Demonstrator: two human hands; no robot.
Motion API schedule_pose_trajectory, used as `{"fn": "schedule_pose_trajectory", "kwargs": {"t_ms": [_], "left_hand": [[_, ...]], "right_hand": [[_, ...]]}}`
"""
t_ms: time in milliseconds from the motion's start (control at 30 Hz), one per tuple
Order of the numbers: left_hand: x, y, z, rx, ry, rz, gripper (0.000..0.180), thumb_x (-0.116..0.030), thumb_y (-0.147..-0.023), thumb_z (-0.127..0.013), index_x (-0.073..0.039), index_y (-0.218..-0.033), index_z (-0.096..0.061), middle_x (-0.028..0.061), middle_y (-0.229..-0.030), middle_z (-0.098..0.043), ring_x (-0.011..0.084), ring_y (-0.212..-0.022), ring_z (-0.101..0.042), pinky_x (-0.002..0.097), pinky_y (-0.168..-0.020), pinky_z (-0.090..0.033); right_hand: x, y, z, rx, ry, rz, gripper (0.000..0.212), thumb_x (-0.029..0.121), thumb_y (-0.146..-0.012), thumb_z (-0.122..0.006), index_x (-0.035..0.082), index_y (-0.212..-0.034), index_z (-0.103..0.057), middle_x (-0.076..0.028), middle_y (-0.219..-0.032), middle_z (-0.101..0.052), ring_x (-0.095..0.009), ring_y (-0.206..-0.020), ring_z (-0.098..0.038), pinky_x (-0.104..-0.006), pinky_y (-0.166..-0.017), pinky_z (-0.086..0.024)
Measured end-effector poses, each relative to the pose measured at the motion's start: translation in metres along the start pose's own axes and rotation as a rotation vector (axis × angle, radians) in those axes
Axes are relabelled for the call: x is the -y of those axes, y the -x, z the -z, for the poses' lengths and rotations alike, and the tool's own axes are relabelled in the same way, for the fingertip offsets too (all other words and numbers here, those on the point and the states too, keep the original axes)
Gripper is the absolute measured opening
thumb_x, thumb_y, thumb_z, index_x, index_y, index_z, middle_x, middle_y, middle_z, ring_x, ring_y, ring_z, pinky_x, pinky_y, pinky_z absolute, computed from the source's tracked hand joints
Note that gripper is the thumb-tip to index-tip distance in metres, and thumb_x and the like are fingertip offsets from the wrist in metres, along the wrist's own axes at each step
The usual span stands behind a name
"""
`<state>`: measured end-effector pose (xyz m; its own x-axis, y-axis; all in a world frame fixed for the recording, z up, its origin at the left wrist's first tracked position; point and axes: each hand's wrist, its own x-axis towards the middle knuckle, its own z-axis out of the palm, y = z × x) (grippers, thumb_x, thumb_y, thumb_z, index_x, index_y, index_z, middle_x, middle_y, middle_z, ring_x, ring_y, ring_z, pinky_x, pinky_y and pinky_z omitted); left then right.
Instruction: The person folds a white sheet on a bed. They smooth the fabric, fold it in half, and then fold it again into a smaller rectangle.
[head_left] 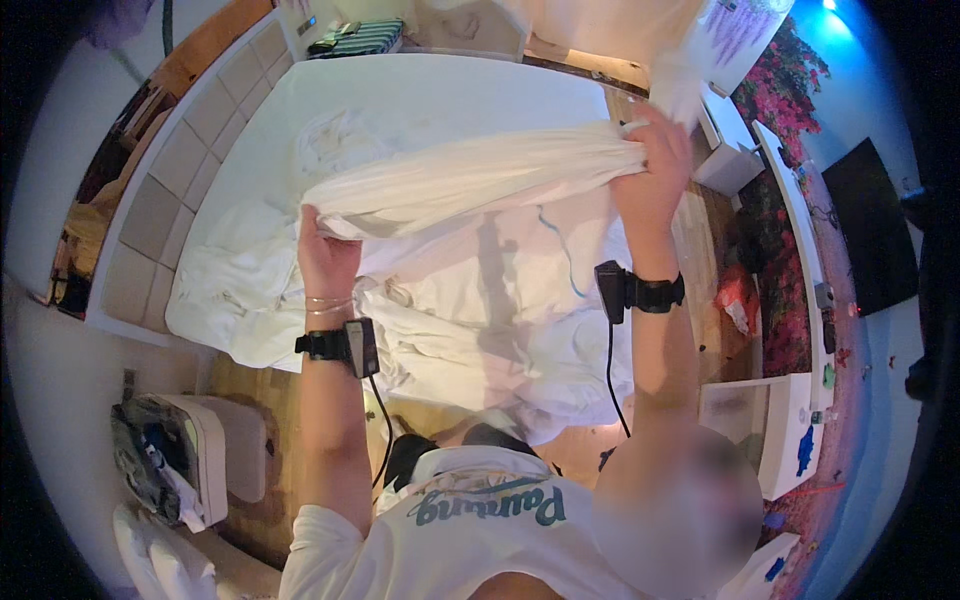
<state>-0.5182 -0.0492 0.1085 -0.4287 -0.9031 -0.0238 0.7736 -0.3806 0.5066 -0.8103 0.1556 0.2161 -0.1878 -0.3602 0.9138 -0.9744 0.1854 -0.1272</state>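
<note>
A white bed sheet (480, 175) is stretched in gathered folds between my two hands, above the bed. My left hand (328, 250) grips its left end, fingers closed round the cloth. Farther out and higher in the view, my right hand (655, 165) is closed on the right end, with a blurred bit of white cloth (675, 90) just beyond it. Beneath, the mattress (450, 85) is covered in white. Rumpled white bedding (450, 330) lies in heaps over the near half of the bed, with a thin blue line across part of it.
A padded headboard (155, 215) borders the bed on the left. At the lower left stands a chair (205, 450) with dark clothes on it. Along the right wall are a white desk (775, 430), a dark screen (870, 225) and a red-and-white bag (738, 300) on the floor.
</note>
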Motion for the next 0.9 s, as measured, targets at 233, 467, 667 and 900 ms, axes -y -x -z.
{"fn": "schedule_pose_trajectory", "kwargs": {"t_ms": [233, 467, 667, 900], "left_hand": [[0.068, 0.083, 0.019, 0.133, -0.24, 0.441, 0.068, -0.06, -0.089, -0.045, -0.013, -0.138, -0.034, 0.0086, -0.129, -0.049, 0.0295, -0.114, -0.05, 0.0492, -0.094, -0.043], [0.173, 0.205, 0.117, 0.249, -0.715, 0.515, 0.033, -0.022, -0.092, -0.056, -0.004, -0.12, -0.054, 0.0046, -0.104, -0.063, 0.0208, -0.098, -0.06, 0.0345, -0.085, -0.049], [0.118, 0.238, 0.031, 0.013, 0.022, 0.599, 0.037, -0.024, -0.097, -0.045, -0.002, -0.126, -0.051, 0.0108, -0.123, -0.058, 0.0247, -0.114, -0.054, 0.0396, -0.1, -0.042], [0.059, 0.236, 0.006, -0.001, 0.229, 0.216, 0.042, -0.035, -0.097, -0.042, -0.005, -0.126, -0.051, 0.012, -0.123, -0.058, 0.029, -0.115, -0.054, 0.047, -0.101, -0.04]], "right_hand": [[0.045, 0.168, 0.019, 1.004, -0.073, -0.14, 0.028, 0.017, -0.067, -0.069, 0.011, -0.093, -0.06, -0.015, -0.079, -0.063, -0.036, -0.079, -0.062, -0.0468, -0.069, -0.047], [0.122, 0.272, 0.08, 1.105, -0.436, -0.311, 0.038, 0.016, -0.072, -0.064, 0.006, -0.106, -0.05, -0.019, -0.089, -0.059, -0.039, -0.084, -0.059, -0.0478, -0.071, -0.047], [0.077, 0.283, 0.101, 1.189, -0.035, -0.194, 0.031, 0.017, -0.075, -0.064, 0.005, -0.103, -0.058, -0.018, -0.112, -0.053, -0.039, -0.101, -0.054, -0.0473, -0.084, -0.045], [0.019, 0.297, 0.066, 0.751, -0.494, -0.342, 0.036, 0.013, -0.076, -0.064, 0.006, -0.11, -0.055, -0.02, -0.121, -0.053, -0.036, -0.103, -0.055, -0.0422, -0.09, -0.045]]}}
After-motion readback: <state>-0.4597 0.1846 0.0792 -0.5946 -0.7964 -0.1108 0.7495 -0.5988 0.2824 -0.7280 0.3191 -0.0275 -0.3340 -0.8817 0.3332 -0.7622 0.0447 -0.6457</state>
